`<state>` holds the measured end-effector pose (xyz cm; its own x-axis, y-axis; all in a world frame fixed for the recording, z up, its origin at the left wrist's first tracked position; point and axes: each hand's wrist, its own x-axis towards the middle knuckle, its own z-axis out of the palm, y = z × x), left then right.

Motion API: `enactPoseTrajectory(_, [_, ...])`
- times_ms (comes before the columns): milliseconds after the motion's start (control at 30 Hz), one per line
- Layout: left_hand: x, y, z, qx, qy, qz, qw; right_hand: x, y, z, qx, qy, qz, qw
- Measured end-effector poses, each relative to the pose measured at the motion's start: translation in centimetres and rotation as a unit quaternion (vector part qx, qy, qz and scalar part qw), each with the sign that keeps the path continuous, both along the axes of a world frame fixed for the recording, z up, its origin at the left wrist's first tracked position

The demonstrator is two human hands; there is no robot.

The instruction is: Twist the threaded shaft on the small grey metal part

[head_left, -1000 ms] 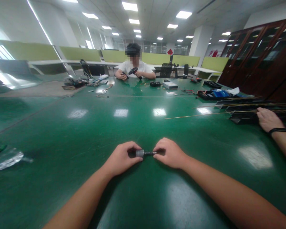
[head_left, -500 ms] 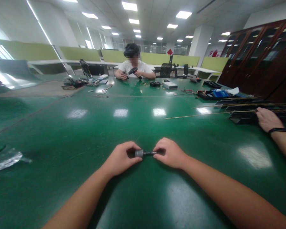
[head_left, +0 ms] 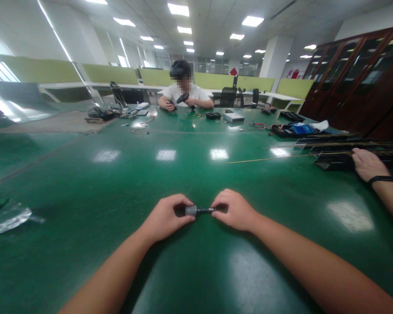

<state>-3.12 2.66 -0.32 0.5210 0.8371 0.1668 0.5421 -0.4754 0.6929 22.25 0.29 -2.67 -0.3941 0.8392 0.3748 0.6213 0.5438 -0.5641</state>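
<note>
Just above the green table [head_left: 196, 261], a small grey cylinder with a thin dark rod [head_left: 191, 210] lies level between my two hands. My left hand [head_left: 170, 218] is closed, its thumb and fingers pinching the thick grey end. The far tip of the dark rod is pinched between the thumb and fingers of my right hand [head_left: 232, 210]. Part of each end is hidden by the fingertips, and the exact kind of piece is too small to make out.
A co-worker's hand [head_left: 369, 165] with a black wristband rests on long black trays [head_left: 334, 163] at the right. Thin yellow rods [head_left: 255, 160] jut from there. Across the table a person [head_left: 186, 93] holds a power drill [head_left: 182, 98]. Clear plastic [head_left: 11, 220] lies at left.
</note>
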Motion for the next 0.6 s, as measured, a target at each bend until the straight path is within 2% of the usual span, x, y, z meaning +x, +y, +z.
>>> enactPoseTrajectory(433, [0.07, -0.11, 0.20, -0.020, 0.006, -0.001, 1.000, 0.11, 0.13, -0.13, 0.003, -0.012, 0.001, 1.000])
enactPoseTrajectory(600, [0.07, -0.13, 0.30, -0.002, 0.002, -0.007, 1.000, 0.11, 0.09, -0.12, 0.004, -0.013, 0.000, 1.000])
